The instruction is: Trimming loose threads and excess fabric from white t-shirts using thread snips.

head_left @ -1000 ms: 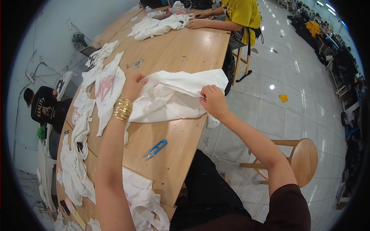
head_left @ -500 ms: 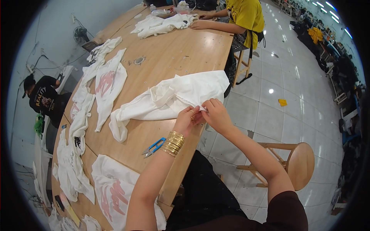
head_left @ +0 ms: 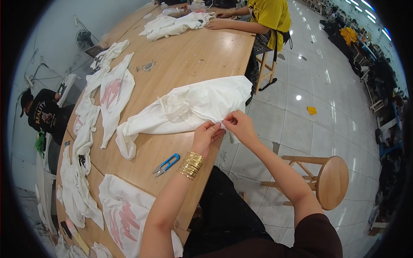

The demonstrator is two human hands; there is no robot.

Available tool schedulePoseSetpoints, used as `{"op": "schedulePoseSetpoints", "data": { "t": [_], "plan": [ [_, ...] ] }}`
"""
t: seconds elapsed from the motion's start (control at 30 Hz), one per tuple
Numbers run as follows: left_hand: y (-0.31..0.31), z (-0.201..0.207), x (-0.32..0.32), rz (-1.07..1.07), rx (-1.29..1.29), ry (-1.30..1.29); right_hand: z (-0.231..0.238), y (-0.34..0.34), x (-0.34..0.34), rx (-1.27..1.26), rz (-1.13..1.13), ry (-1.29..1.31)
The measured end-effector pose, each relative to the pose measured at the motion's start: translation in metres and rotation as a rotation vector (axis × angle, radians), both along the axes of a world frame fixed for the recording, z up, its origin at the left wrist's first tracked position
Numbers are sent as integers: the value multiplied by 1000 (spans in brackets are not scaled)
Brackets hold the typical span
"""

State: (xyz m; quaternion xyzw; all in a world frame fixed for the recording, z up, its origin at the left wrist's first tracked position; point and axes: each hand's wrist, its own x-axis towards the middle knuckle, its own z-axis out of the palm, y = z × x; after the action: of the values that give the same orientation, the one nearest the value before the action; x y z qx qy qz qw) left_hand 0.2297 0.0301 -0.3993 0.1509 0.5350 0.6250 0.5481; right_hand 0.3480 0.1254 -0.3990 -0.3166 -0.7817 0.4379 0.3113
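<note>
A white garment lies spread over the wooden table's right edge, partly bunched, with one corner hanging down. My left hand, below a stack of gold bangles on the wrist, pinches the near edge of this cloth. Right beside it, my right hand is closed on the same edge, thumb and fingertips together. The two hands nearly touch. Whatever fine detail sits between the fingertips is too small to make out. Blue-handled thread snips rest on the table left of my left wrist, touched by neither hand.
More white garments, some with pink prints, lie along the table's left side. At the far end, a person in a yellow shirt handles another one. A person in black is at the left. A wooden stool stands on the tiled floor.
My right hand has shifted slightly at the cloth's edge, and a bit of cloth now hangs below it. The view has moved a little; the snips lie as before.
</note>
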Motion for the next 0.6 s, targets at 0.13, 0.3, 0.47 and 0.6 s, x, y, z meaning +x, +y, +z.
{"op": "schedulePoseSetpoints", "data": {
  "t": [0.13, 0.3, 0.47, 0.6],
  "plan": [
    [-2, 1, 1, 19, 9, -28, -2, 5, 1, -18, -13, 46],
    [-6, 2, 0, 45, 36, -70, 1, 0, -6, -583, 0, 238],
    [-3, -2, 4, 108, 122, -171, 1, 3, -9, -788, -15, 296],
    [2, 4, 7, 161, 119, -126, 6, -1, -15, -574, -113, 288]
  ]
}}
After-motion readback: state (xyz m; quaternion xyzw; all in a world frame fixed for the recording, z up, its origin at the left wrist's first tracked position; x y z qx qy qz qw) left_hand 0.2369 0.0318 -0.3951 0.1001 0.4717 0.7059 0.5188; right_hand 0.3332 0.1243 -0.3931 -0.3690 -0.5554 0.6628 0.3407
